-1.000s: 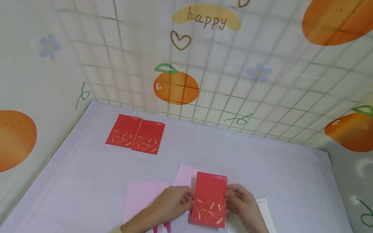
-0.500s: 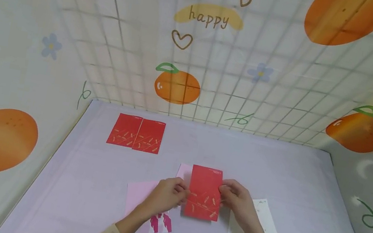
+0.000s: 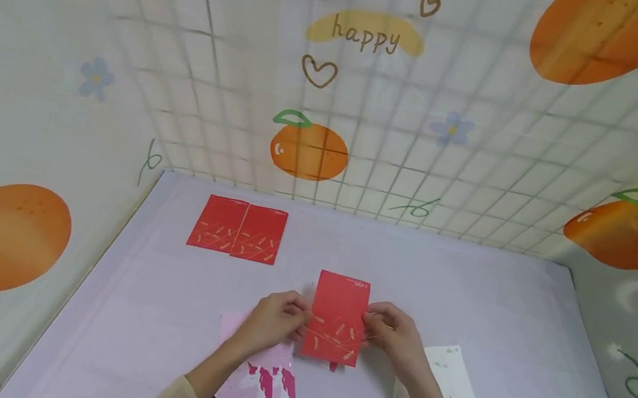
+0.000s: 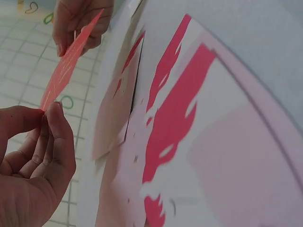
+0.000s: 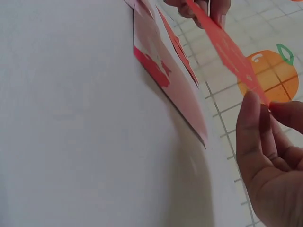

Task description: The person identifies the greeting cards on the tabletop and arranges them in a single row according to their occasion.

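Between both hands a red card (image 3: 338,316) with gold plant-like print is held up over the table, tilted. The left hand (image 3: 274,323) pinches its left edge between thumb and fingers, plain in the left wrist view, where the card (image 4: 71,61) appears nearly edge-on. On the opposite edge the right hand (image 3: 393,337) pinches it the same way, as the right wrist view shows with that hand (image 5: 274,165). A pink card with magenta figures (image 3: 271,379) lies below the left hand. Another pink card (image 5: 165,71) lies under the raised one, mostly hidden in the head view.
Two matching red cards (image 3: 259,235) lie side by side at the back left of the table (image 3: 440,277). Partly beneath the right forearm is a white card (image 3: 465,388) with small drawings. Fabric walls (image 3: 367,108) printed with oranges enclose the table on three sides.
Both hands have carried the red card a little left and away from the body. It now covers most of the farther pink card. The other cards stay put; the view shifts slightly.
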Demonstrator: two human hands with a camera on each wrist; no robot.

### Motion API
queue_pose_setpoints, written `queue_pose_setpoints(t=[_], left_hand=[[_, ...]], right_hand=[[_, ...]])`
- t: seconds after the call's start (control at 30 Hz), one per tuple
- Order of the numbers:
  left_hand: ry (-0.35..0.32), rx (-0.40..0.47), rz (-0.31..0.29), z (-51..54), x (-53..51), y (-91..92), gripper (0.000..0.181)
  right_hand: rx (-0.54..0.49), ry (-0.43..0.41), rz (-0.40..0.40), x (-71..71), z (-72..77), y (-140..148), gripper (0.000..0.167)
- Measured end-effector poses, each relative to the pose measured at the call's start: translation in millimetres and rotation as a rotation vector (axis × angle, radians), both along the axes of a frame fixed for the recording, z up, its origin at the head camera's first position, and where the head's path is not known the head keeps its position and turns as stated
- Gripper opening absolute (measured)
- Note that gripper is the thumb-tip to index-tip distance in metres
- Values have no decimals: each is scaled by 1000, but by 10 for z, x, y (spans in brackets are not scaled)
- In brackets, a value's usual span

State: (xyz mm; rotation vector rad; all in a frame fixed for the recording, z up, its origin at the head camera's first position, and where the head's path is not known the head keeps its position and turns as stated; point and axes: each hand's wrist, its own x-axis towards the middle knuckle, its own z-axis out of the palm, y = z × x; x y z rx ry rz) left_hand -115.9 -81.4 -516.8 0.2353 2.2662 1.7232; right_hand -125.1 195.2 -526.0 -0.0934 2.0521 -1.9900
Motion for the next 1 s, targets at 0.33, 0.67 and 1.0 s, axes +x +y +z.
queue_pose_setpoints(t=[0.33,0.67,1.0], left_hand=[[12,-17,43,-15,-62,-116,20],[34,-25,88,6,-123,-225,19],[36,-19,119,44,-149,-298,19]], right_hand=[[13,34,45,-16,23,-111,28],[51,36,83,-33,9,-228,29],[41,52,117,-55,-4,-313,27]])
